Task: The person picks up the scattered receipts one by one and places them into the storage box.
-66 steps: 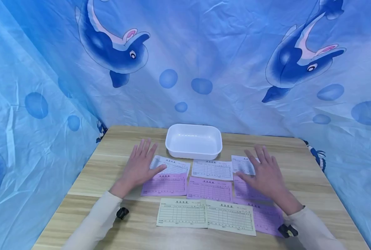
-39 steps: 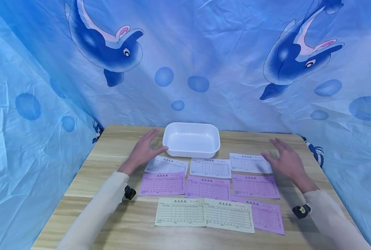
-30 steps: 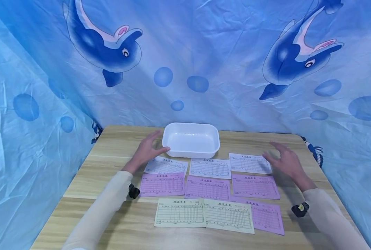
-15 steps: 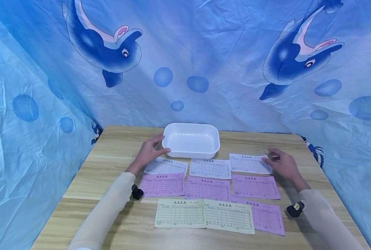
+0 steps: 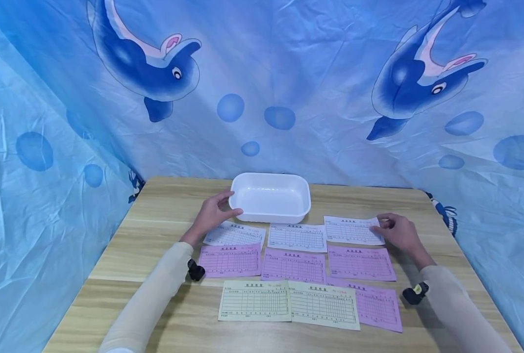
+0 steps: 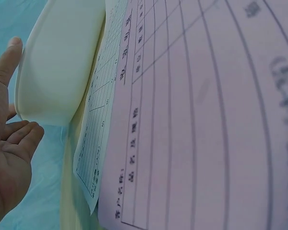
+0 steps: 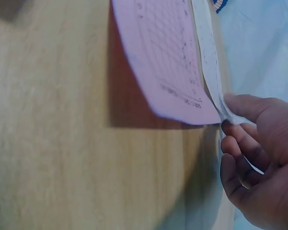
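Note:
My left hand (image 5: 212,214) holds the left end of a white plastic tray (image 5: 270,218), thumb by its front corner and fingers at its left side. The left wrist view shows the thumb along the rim and the curled fingertips close to the tray wall (image 6: 57,62). At the right, my right hand (image 5: 400,234) pinches the right edge of a white receipt slip (image 5: 352,231) between thumb and forefinger. In the right wrist view the slip's edge (image 7: 211,62) rises to the fingertips, beside a pink receipt slip (image 7: 158,62).
Two more white slips (image 5: 297,239) lie in front of the tray. Nearer are several pink slips (image 5: 231,261) and two green ones (image 5: 255,301), one overlapping a pink slip. The wooden table (image 5: 129,245) backs onto a blue dolphin-print curtain (image 5: 319,73).
Both hands have left their spread pose over the slips. The left hand has moved up to the tray and come round its end; the right has moved right, then closed on the white slip's edge.

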### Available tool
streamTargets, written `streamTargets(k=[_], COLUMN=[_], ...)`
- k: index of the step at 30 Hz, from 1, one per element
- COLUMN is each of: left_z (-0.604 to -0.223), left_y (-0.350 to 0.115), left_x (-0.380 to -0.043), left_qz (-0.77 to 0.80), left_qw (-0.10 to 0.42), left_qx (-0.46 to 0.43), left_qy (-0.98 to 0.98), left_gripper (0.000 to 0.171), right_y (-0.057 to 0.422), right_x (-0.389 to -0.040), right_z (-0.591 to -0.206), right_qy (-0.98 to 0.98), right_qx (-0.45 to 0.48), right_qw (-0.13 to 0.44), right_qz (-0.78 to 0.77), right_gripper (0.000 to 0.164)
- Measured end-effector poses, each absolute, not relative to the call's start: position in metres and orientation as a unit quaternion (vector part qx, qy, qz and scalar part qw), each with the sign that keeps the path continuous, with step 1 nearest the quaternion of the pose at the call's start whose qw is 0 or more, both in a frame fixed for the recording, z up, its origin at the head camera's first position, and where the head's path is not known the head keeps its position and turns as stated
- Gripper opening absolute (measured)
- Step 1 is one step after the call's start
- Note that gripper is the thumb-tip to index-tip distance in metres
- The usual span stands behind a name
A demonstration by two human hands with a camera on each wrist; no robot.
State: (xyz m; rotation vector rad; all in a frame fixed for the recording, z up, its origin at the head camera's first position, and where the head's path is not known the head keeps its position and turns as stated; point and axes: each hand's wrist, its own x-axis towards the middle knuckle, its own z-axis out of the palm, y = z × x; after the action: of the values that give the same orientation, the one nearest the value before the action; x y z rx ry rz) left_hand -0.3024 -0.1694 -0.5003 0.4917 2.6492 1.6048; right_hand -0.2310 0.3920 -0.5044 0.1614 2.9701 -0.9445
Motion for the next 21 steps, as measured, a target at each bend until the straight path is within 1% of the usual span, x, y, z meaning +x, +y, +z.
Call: streamTargets(k=[5, 11, 15, 21], left_z=[-0.499, -0.497, -0.498, -0.498], left_y=[-0.168, -0.168, -0.168, -0.169], left_x=[-0.3, -0.299, -0.3, -0.301], left_qz=[0.52, 0.524, 0.526, 0.537], left_qw=[0.01, 0.021, 0.025, 0.027], left_qx=[0.152, 0.145, 0.143, 0.145], left_qy=[0.841, 0.839, 0.838, 0.831], left_gripper=[0.081, 0.081, 0.083, 0.084], right_y=[0.394, 0.393, 0.394, 0.395], right_x=[-0.23, -0.228, -0.229, -0.231], right_z=[-0.498, -0.485, -0.477, -0.463], right_qy=[0.953, 0.957, 0.958, 0.957], right_qx=[0.026, -0.005, -0.025, -0.029], right_qw=[0.014, -0.008, -0.03, -0.051], right_qz=[-0.303, -0.291, -0.284, -0.284], right_gripper=[0.046, 0.029, 0.028, 0.034])
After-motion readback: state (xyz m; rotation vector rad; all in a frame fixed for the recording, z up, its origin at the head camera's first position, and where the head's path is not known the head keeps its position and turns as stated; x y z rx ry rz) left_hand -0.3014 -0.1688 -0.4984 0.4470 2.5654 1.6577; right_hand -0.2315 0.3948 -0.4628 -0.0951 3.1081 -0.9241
